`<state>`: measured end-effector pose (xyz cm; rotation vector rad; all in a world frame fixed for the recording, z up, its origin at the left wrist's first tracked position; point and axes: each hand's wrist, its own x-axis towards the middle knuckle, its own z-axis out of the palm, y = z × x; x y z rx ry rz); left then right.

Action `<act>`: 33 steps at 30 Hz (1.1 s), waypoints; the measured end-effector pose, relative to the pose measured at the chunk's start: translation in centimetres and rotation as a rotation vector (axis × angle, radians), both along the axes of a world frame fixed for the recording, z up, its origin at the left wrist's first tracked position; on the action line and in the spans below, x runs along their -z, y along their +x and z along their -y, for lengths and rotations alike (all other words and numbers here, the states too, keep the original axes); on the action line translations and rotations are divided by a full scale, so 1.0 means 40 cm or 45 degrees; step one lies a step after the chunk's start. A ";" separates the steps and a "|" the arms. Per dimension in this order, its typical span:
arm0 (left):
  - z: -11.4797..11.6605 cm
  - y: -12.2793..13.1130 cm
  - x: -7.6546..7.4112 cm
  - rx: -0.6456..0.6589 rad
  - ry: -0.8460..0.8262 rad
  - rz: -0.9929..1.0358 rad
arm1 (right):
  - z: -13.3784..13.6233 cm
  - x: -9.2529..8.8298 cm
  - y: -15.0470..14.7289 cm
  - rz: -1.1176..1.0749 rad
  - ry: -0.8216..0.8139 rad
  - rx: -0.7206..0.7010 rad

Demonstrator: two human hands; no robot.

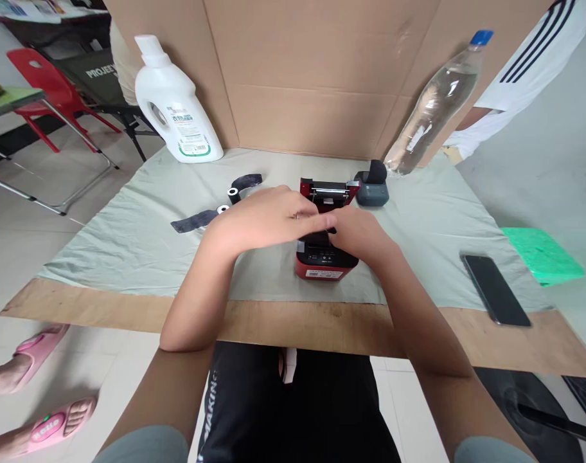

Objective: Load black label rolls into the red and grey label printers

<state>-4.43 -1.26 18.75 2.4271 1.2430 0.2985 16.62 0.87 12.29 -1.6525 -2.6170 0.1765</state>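
Note:
A small red label printer [324, 263] sits on the grey cloth in the middle of the table, its lid [329, 189] standing open at the back. My left hand [268, 215] lies over the printer's open top, fingers reaching right. My right hand [358, 235] rests on the printer's right side, fingers curled and meeting the left fingertips above the paper bay. Whatever sits between the fingertips is hidden. Two small rolls with dark tape strips, one [245, 183] behind and one [199, 218] nearer, lie on the cloth just left of my left hand.
A dark grey printer [371, 186] stands behind the red one. At the back are a white detergent bottle [175, 103], a clear water bottle [435, 103] and a cardboard wall. A black phone [495, 289] lies right, near a green stool [543, 254]. Another person's feet in pink slippers [42, 386] are at left.

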 end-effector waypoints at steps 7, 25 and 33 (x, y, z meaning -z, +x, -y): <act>0.024 -0.011 -0.010 0.053 -0.064 -0.251 | -0.012 0.003 -0.035 0.206 -0.071 0.056; -0.002 0.032 0.019 -0.015 0.264 -0.195 | -0.021 -0.103 0.105 -0.783 0.071 0.098; -0.032 0.047 0.040 -0.108 0.393 -0.031 | -0.179 0.040 0.142 -1.432 -0.379 0.370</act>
